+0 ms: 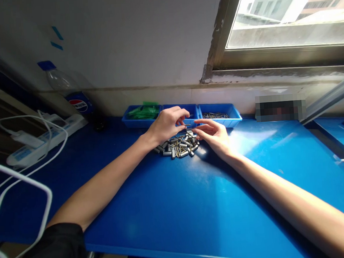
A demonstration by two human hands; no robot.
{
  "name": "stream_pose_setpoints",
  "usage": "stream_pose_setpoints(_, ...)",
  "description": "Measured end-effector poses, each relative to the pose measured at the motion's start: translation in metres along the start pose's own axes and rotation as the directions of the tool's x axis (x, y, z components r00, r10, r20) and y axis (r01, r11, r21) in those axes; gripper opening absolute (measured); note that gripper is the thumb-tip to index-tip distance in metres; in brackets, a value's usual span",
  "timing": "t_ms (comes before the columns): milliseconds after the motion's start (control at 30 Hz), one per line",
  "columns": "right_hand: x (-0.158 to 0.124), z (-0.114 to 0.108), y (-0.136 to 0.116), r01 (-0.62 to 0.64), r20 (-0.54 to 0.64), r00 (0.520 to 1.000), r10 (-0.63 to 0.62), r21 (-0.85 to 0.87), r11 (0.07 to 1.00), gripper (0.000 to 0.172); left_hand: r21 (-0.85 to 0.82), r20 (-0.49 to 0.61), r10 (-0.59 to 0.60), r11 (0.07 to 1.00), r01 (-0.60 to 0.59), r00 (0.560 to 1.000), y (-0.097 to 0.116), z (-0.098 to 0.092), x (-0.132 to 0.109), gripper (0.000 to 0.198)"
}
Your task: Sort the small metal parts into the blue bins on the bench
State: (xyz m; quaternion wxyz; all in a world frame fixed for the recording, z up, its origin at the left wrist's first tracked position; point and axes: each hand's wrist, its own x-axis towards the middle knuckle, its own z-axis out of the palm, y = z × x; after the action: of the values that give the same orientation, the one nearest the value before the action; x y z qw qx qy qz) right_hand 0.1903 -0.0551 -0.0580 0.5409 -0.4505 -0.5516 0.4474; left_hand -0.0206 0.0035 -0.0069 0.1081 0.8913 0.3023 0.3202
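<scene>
My left hand (169, 123) is over a pile of small metal parts (179, 146), its thumb and fingers bent inward. A small brass-coloured piece (187, 125) shows at its thumb tip; its exact kind is too small to make out. Facing it from the right is my right hand (215, 137), fingers apart and slightly curled, with nothing visible between them. The pile mixes short silver-grey block-like pieces with thin brass-coloured rods, lying loose on the blue table (171, 207).
Behind the hands stand three blue bins: the left bin (126, 120) with green plastic packets, the middle bin (173, 106) mostly hidden, the right bin (234, 120) with thin dark rods. A soda bottle (80, 102), power strip (54, 135) and white cable (48, 196) are at left.
</scene>
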Motion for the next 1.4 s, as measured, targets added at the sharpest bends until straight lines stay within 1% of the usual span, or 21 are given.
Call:
stream_pose_setpoints(133, 0.0, 0.0, 0.001, -0.021, 0.033, 0.999, 0.021, -0.017, 1.0, 0.043, 0.114, 0.031, 0.027, 0.993, -0.031, 0.999, -0.003, 0.001, -0.002, 0.025)
stream_pose_setpoints(233, 0.001, -0.001, 0.002, -0.023, 0.047, 0.999, 0.024, -0.022, 0.999, 0.044, 0.14, 0.063, 0.038, 0.989, -0.047, 0.997, -0.004, 0.003, -0.003, 0.025)
stream_pose_setpoints(333, 0.001, -0.002, 0.003, -0.015, 0.081, 0.997, 0.016, -0.015, 1.0, 0.044, 0.089, 0.121, 0.058, 0.994, -0.069, 0.991, -0.001, 0.003, -0.003, 0.02)
stream_pose_setpoints(433, 0.001, -0.003, 0.005, -0.013, 0.107, 0.994, 0.014, -0.015, 1.0, 0.039, 0.042, 0.195, 0.093, 0.994, -0.103, 0.976, 0.003, 0.003, -0.003, 0.009)
stream_pose_setpoints(467, 0.001, -0.003, 0.006, -0.016, 0.108, 0.994, 0.018, -0.018, 1.0, 0.038, 0.031, 0.21, 0.105, 0.993, -0.114, 0.972, 0.004, 0.003, -0.003, 0.008)
stream_pose_setpoints(533, 0.002, -0.005, 0.007, -0.026, 0.111, 0.993, 0.028, -0.02, 0.999, 0.038, 0.013, 0.218, 0.121, 0.992, -0.127, 0.968, 0.005, 0.003, -0.003, 0.008)
stream_pose_setpoints(667, 0.004, -0.007, 0.008, -0.034, 0.122, 0.992, 0.033, 0.006, 0.999, 0.04, -0.011, 0.191, 0.131, 0.991, -0.131, 0.973, 0.004, 0.003, -0.003, 0.008)
stream_pose_setpoints(767, 0.005, -0.008, 0.009, -0.041, 0.122, 0.992, 0.04, 0.004, 0.999, 0.038, -0.022, 0.191, 0.137, 0.991, -0.135, 0.972, 0.003, 0.003, -0.003, 0.009)
stream_pose_setpoints(833, 0.005, -0.009, 0.01, -0.023, 0.091, 0.996, 0.023, -0.003, 1.0, 0.034, -0.001, 0.206, 0.13, 0.991, -0.133, 0.97, 0.002, 0.002, -0.003, 0.013)
stream_pose_setpoints(867, 0.005, -0.009, 0.011, -0.007, 0.055, 0.998, 0.008, -0.005, 1.0, 0.033, 0.027, 0.214, 0.114, 0.992, -0.122, 0.97, 0.001, 0.001, -0.003, 0.015)
stream_pose_setpoints(933, 0.005, -0.009, 0.013, 0.036, -0.07, 0.997, -0.036, -0.012, 0.999, 0.03, 0.109, 0.239, 0.051, 0.991, -0.08, 0.97, -0.001, 0.0, -0.003, 0.018)
stream_pose_setpoints(1000, 0.006, -0.009, 0.015, 0.076, -0.22, 0.972, -0.079, -0.024, 0.997, 0.029, 0.176, 0.285, -0.021, 0.984, -0.031, 0.958, -0.005, -0.001, -0.003, 0.015)
stream_pose_setpoints(1067, 0.006, -0.01, 0.016, 0.101, -0.321, 0.941, -0.106, -0.032, 0.994, 0.034, 0.192, 0.335, -0.062, 0.981, -0.003, 0.94, -0.008, 0.001, -0.004, 0.012)
stream_pose_setpoints(1133, 0.006, -0.011, 0.015, 0.111, -0.34, 0.934, -0.113, -0.027, 0.994, 0.041, 0.176, 0.36, -0.069, 0.984, 0.005, 0.93, -0.011, 0.004, -0.005, 0.015)
stream_pose_setpoints(1200, 0.006, -0.011, 0.015, 0.114, -0.316, 0.942, -0.113, -0.015, 0.993, 0.043, 0.167, 0.36, -0.071, 0.986, 0.011, 0.93, -0.013, 0.008, -0.006, 0.018)
stream_pose_setpoints(1300, 0.005, -0.011, 0.014, 0.123, -0.281, 0.952, -0.118, 0.002, 0.992, 0.034, 0.206, 0.358, -0.089, 0.978, 0.015, 0.93, -0.01, 0.011, -0.006, 0.019)
stream_pose_setpoints(1400, 0.004, -0.01, 0.013, 0.135, -0.247, 0.961, -0.125, 0.024, 0.991, 0.029, 0.29, 0.377, -0.123, 0.957, 0.009, 0.918, -0.005, 0.011, -0.004, 0.021)
